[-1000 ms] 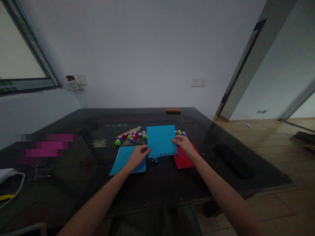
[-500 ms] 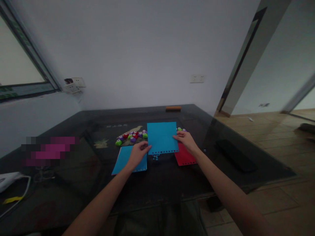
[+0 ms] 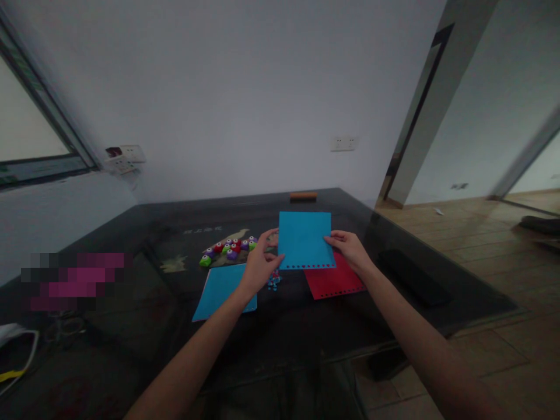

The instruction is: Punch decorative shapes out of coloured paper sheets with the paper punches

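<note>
While both hands are working at the middle of the tabletop [image 3: 131, 350], the left hand [image 3: 258, 265] is pinching the left edge of a blue sheet [image 3: 305, 239] between thumb and fingers, closed on the paper. The right hand [image 3: 350, 252] is gripping the sheet's right edge the same way, thumb on top. The blue sheet is being held up off the dark glass, tilted toward the camera, and a row of small punched holes is running along its lower edge.

At 6 o'clock from the held sheet, a small scatter of paper bits [image 3: 273, 281] is lying on the glass, just beside the left hand. At 4 o'clock, a red sheet [image 3: 335, 283] is lying flat, partly under the right hand, with holes along its near edge. At 8 o'clock, a second blue sheet [image 3: 223, 289] is lying flat, with the left wrist crossing over its right corner.

At 9 o'clock from the held sheet, a cluster of small craft punches [image 3: 227, 249] in green, red and purple is sitting in a loose row. At 12 o'clock, an orange block [image 3: 303, 197] is resting at the far tabletop edge. At 3 o'clock, a long black object [image 3: 413, 277] is lying well apart.
</note>
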{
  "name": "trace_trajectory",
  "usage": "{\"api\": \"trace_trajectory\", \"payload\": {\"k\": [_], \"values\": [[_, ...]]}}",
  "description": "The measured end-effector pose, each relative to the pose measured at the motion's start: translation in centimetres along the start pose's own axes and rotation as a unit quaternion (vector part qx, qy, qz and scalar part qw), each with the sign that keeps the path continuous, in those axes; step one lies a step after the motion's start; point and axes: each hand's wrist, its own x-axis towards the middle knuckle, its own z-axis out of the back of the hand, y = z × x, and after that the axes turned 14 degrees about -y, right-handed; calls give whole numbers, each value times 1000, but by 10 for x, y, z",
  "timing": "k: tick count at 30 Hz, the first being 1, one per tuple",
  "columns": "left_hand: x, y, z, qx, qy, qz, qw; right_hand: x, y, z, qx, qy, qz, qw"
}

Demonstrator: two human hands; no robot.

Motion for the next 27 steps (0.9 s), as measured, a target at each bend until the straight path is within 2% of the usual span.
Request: {"api": "trace_trajectory", "payload": {"k": [5,8,11,13,18,22,27], "values": [[4,3,-39,-55,-8,15,998,7,-5,31,-4,-40,-12,999],[-5,9,-58,-94,20,60,994,8,-13,50,-18,-63,-35,997],[-18,15,-65,-103,59,107,987,9,-22,66,-61,-55,-64,995],[-23,19,-65,-82,69,106,988,10,-28,74,-87,-41,-78,992],[-24,25,-62,0,42,53,998,15,-38,82,-137,-49,-84,986],[-24,32,-63,56,13,-27,998,14,-38,81,-181,-55,-93,978],[-32,40,-68,118,56,-105,986,12,-38,77,-209,-50,-82,973]]}}
